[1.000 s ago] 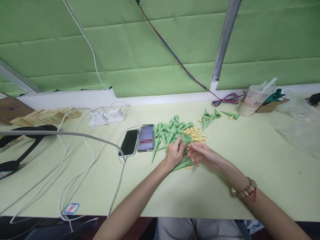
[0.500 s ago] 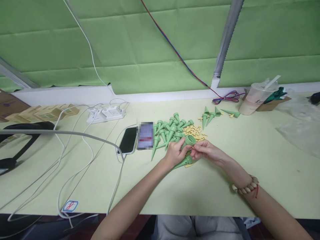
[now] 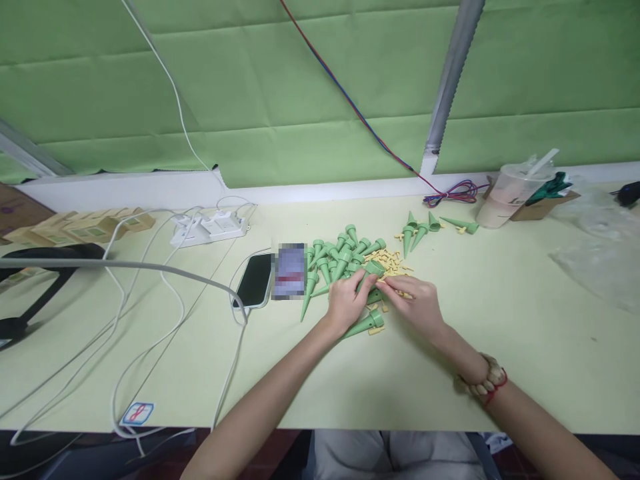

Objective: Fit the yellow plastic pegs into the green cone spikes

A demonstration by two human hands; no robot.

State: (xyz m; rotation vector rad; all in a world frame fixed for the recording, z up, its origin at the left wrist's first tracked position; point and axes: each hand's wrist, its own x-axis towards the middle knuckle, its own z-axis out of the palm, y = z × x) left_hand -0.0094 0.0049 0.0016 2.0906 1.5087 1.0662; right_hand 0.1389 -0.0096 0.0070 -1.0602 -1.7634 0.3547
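My left hand [image 3: 345, 303] is closed around a green plastic watering spike [image 3: 374, 268], its wide open end tipped up and away. Close on its right, my right hand [image 3: 417, 300] pinches a small yellow valve piece against the spike's side; the fingers mostly cover it. Behind my hands lies a heap of green watering spikes [image 3: 344, 259], beside a pile of small yellow valve pieces [image 3: 387, 260]. Another green spike [image 3: 369, 323] rests on the table just below my hands, with a yellow piece [image 3: 376, 331] at its side.
Several green spikes with yellow pieces [image 3: 420, 231] stand or lie at the back right. Left of the heap are a blurred-out screen [image 3: 290, 272] and a phone [image 3: 254, 281]. A drink cup [image 3: 510, 197], plastic bags [image 3: 600, 267], a power strip [image 3: 210, 228] and loose cables also occupy the table.
My right hand has turned over, its back now facing up, and its fingers reach along the spike's right side. The spike in my left hand has tilted away, so its opening shows less.
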